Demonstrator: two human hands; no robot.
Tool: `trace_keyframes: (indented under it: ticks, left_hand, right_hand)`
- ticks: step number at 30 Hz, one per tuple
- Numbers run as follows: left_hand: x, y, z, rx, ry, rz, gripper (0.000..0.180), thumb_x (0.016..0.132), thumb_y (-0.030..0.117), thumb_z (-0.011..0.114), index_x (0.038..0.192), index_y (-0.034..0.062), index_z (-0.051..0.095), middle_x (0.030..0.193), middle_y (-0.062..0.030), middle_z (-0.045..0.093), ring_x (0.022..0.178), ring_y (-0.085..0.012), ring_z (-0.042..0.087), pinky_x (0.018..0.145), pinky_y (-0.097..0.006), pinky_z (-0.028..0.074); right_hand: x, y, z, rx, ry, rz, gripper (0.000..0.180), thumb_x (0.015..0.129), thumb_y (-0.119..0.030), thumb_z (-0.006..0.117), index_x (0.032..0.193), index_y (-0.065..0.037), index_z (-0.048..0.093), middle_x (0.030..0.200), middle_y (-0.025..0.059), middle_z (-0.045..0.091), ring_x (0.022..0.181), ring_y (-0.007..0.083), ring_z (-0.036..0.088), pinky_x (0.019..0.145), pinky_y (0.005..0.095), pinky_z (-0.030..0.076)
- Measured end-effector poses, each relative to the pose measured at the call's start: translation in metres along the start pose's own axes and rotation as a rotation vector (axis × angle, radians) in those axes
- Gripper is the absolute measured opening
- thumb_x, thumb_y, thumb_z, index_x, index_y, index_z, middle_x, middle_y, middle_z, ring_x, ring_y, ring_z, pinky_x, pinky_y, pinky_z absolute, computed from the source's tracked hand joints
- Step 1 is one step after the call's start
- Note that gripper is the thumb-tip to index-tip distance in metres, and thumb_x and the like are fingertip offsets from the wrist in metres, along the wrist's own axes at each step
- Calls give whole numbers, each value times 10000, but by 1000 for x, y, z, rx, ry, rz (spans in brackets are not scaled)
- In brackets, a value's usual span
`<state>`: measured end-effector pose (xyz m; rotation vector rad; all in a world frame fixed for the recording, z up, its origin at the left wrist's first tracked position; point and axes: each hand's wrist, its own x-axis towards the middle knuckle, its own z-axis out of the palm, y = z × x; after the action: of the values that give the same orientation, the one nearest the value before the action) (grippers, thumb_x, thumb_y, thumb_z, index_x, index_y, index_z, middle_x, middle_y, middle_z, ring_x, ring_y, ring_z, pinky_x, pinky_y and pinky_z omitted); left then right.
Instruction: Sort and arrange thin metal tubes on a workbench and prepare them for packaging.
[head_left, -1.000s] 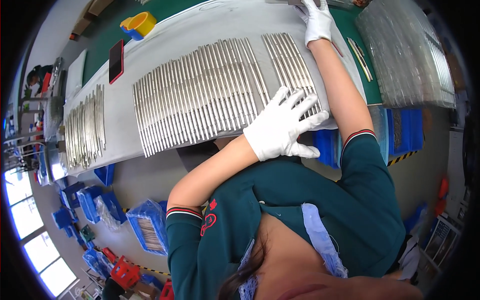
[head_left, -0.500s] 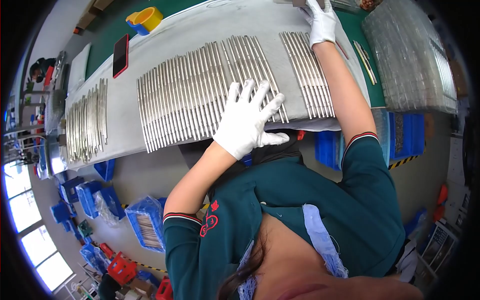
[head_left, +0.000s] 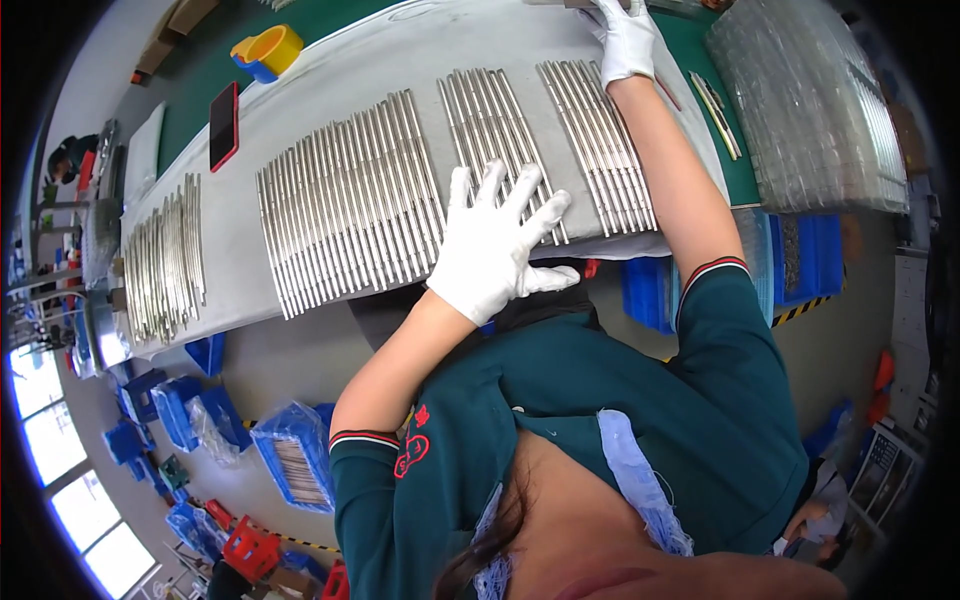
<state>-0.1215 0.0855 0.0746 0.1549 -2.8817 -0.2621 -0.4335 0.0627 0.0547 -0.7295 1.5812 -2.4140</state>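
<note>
My left hand [head_left: 497, 240], in a white glove, lies spread over the near ends of a group of slim silvery metal rods [head_left: 487, 120]. Its palm hides part of them. To its left is a larger row of similar rods [head_left: 345, 195]; to its right, another group [head_left: 597, 145] lies beside my right forearm. My right hand [head_left: 627, 45], also gloved, reaches to the far edge of the view. Its fingers appear closed on a grey-brown block [head_left: 578, 4], mostly cut off by the frame.
Shorter rods [head_left: 165, 260] lie at the left of the pale-covered table [head_left: 235, 255]. A phone [head_left: 224, 127] and yellow tape roll [head_left: 275, 50] sit farther back. A plastic-wrapped stack [head_left: 800, 110] stands right; blue bins [head_left: 808, 255] are below the table.
The view has shifted, moving the table leftward in it. Under my left hand, the middle rods have slid right, widening the gap from the larger row. My right hand stays at the far edge.
</note>
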Motion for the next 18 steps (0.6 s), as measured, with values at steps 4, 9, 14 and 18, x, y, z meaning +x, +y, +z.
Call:
trace_keyframes:
  ticks: [4,9,14,18]
  left_hand:
    - [-20,-12,-11,52,-24,-59,852,714,727,663,1381,204,573,1380,-194,532,1252,-473,485,1066,-640,293]
    - [-31,-18,-16,51,-24,-85,849,701,714,682,1377,212,578,1385,-188,534,1256,-482,481,1073,-638,289]
    - [-18,-10,-6,-18,-24,-41,853,743,700,675,1401,172,547,1440,-230,478,1300,-510,437,1106,-620,302]
    - [5,0,10,-93,37,65,824,754,682,679,1389,170,555,1436,-224,478,1293,-504,443,1108,-611,321]
  right_hand:
    - [-5,-11,6,-17,20,75,542,933,-100,664,1435,2,489,1244,117,633,1022,205,631,853,301,536]
    - [-4,-9,5,14,0,26,549,934,-100,660,1444,-2,481,1262,118,627,1052,210,624,881,315,530]
    - [0,-3,-1,82,-19,59,560,950,-78,636,1473,-14,446,1315,124,600,1117,232,614,942,334,514]
    - [-10,-18,12,92,24,154,563,962,-63,608,1493,-41,423,1341,115,583,1127,241,614,940,346,518]
